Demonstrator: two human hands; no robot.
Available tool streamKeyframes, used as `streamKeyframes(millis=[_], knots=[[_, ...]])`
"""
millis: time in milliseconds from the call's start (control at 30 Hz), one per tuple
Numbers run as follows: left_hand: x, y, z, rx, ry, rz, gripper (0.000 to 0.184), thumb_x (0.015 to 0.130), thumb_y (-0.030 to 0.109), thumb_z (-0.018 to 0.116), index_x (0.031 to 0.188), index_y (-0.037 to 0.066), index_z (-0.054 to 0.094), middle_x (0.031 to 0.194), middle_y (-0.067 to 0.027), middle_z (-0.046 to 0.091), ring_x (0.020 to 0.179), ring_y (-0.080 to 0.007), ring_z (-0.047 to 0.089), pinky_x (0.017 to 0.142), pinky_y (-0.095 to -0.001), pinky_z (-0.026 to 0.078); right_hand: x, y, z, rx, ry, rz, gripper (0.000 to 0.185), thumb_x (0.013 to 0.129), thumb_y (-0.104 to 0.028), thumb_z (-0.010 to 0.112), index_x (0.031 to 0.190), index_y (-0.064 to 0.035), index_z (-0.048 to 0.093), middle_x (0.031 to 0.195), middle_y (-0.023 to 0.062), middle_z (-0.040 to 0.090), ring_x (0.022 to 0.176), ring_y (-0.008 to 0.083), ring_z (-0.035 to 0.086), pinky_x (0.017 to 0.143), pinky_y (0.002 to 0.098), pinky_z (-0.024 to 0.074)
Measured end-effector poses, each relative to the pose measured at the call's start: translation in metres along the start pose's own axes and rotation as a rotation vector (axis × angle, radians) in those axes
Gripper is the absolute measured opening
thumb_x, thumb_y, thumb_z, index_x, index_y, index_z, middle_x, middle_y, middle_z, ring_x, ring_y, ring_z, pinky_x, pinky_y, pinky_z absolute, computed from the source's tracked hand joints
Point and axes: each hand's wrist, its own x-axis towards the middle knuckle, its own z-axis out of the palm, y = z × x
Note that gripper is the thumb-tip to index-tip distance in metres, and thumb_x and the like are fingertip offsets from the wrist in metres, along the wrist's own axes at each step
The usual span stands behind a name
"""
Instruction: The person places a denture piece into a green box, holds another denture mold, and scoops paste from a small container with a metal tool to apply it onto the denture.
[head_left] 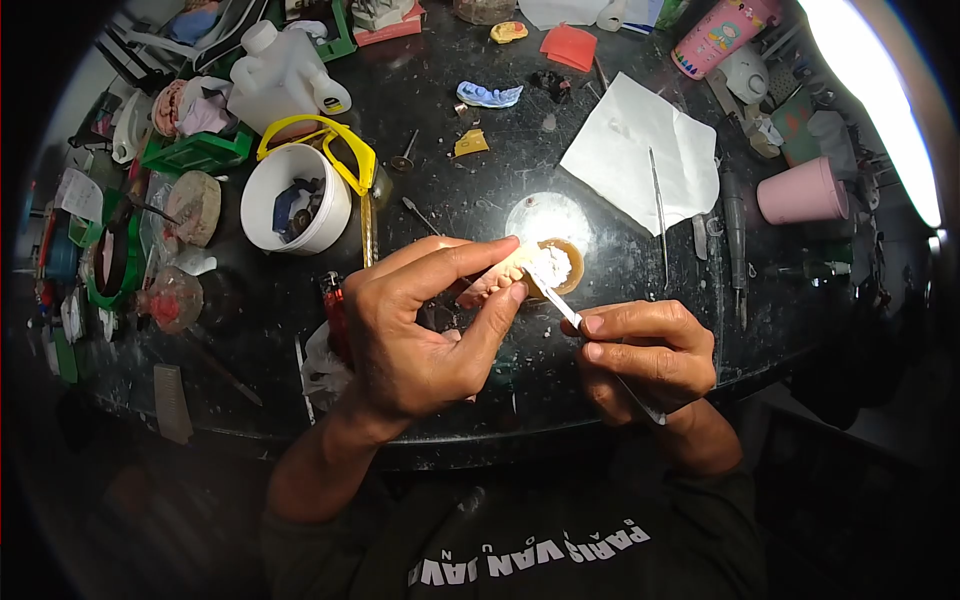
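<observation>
Between the fingertips and thumb of my left hand (425, 315) is a pink and cream dental model (500, 275) with a row of teeth. My right hand (650, 355) pinches a slim white-and-metal tool (563, 308), whose tip reaches the edge of a small round brown bowl (573, 268). White powder or paste (553, 266) lies in that bowl, just right of the model. Whether the tool's tip touches the model or the white material is too small to tell.
A white tub (335, 215) and yellow goggles (365, 160) stand left of the hands. White paper (640, 150) with a thin metal tool (657, 200) lies at the right, near a pink cup (805, 192). Farther back are a blue dental piece (490, 95) and a plastic jug (280, 80).
</observation>
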Motion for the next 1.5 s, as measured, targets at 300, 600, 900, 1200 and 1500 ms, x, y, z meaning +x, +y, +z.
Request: streamKeyframes(millis=[300, 600, 900, 1200, 1500], knots=[[-0.001, 0.002, -0.001, -0.02, -0.019, -0.028, 0.032, 0.083, -0.005, 0.082, 0.115, -0.003, 0.079, 0.088, -0.0102, 0.075, 0.072, -0.0092, 0.065, 0.065, -0.0238, 0.051, 0.001, -0.001, -0.001, 0.014, -0.023, 0.001, 0.025, 0.081, -0.003, 0.085, 0.106, -0.0004, 0.081, 0.109, 0.0178, 0.077, 0.094, 0.0271, 0.079, 0.079, 0.0325, 0.0666], [0.0, 0.0, -0.001, -0.013, -0.006, -0.011, 0.031, 0.083, -0.004, 0.083, 0.114, -0.003, 0.079, 0.085, -0.0101, 0.075, 0.07, -0.0101, 0.066, 0.063, -0.0241, 0.051, -0.001, 0.001, -0.001, 0.041, -0.01, -0.015, 0.024, 0.083, -0.005, 0.084, 0.106, 0.0001, 0.081, 0.108, 0.0178, 0.076, 0.093, 0.0282, 0.08, 0.077, 0.0329, 0.0672], [-0.001, 0.002, -0.001, -0.009, -0.005, -0.015, 0.033, 0.083, -0.005, 0.084, 0.115, -0.003, 0.079, 0.092, -0.0113, 0.076, 0.075, -0.0106, 0.068, 0.068, -0.0244, 0.053, 0.002, -0.004, -0.001, -0.004, -0.006, -0.006, 0.023, 0.083, -0.002, 0.083, 0.105, -0.0013, 0.08, 0.107, 0.0177, 0.074, 0.093, 0.0259, 0.078, 0.076, 0.0325, 0.0667], [-0.003, -0.003, 0.002, 0.068, 0.049, 0.049, 0.04, 0.077, -0.009, 0.088, 0.116, -0.001, 0.079, 0.102, -0.0139, 0.078, 0.084, -0.0131, 0.071, 0.076, -0.0268, 0.057, 0.011, 0.002, 0.013, -0.319, 0.122, 0.071, 0.037, 0.09, 0.012, 0.065, 0.116, -0.0088, 0.082, 0.121, 0.0185, 0.061, 0.11, 0.0269, 0.066, 0.08, 0.0325, 0.0648], [-0.004, 0.0, 0.001, 0.139, 0.02, 0.075, 0.041, 0.075, -0.009, 0.09, 0.114, -0.001, 0.08, 0.102, -0.0147, 0.078, 0.09, -0.0173, 0.075, 0.08, -0.0287, 0.059, 0.007, 0.008, 0.016, -0.398, 0.048, 0.084, 0.04, 0.088, 0.01, 0.065, 0.119, -0.0099, 0.082, 0.121, 0.0165, 0.062, 0.102, 0.0247, 0.064, 0.076, 0.0318, 0.0585]])
